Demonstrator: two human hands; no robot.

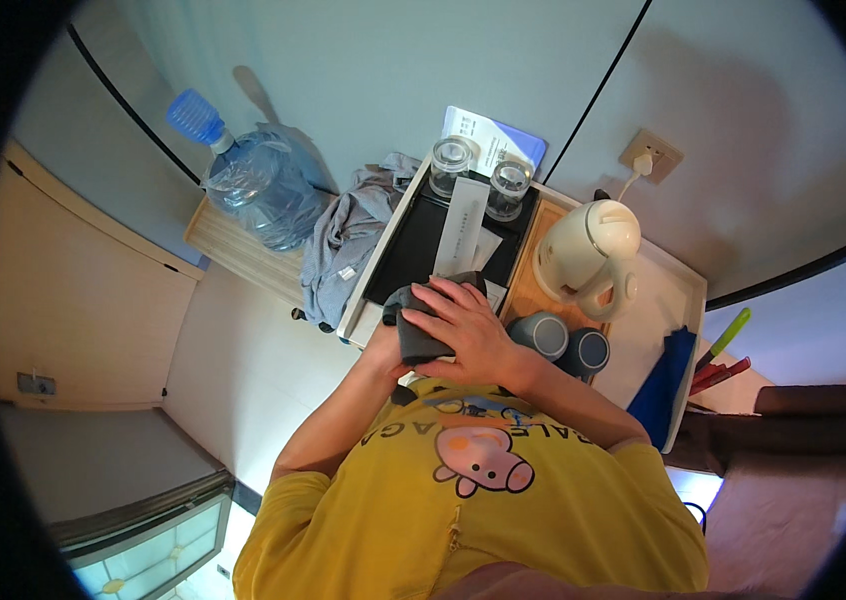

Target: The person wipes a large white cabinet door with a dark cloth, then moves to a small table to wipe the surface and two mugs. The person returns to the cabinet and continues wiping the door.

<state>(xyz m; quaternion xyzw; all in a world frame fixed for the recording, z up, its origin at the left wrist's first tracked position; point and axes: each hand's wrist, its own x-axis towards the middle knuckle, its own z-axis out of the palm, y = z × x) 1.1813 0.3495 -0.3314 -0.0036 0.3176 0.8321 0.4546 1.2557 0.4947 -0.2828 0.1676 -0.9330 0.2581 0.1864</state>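
Note:
A folded dark grey cloth (423, 341) is held between my two hands, just in front of my chest and over the near edge of the tray table. My right hand (474, 330) lies across its top, fingers spread over the fabric. Most of my left hand (390, 351) is hidden beneath the cloth; only its wrist side shows. Beyond them, a black tray (402, 259) carries two clear glasses (450, 166) (510, 189) and a long white paper packet (462, 225). Close to my right forearm are two dark cups (543, 335) (589, 352).
A cream electric kettle (580, 251) stands on a wooden board (524, 277), plugged into a wall socket (652, 156). Left are grey clothing (355, 232) and a water bottle with a blue pump (261, 187) on a wooden stand. A blue cloth (664, 390) drapes the table's right edge.

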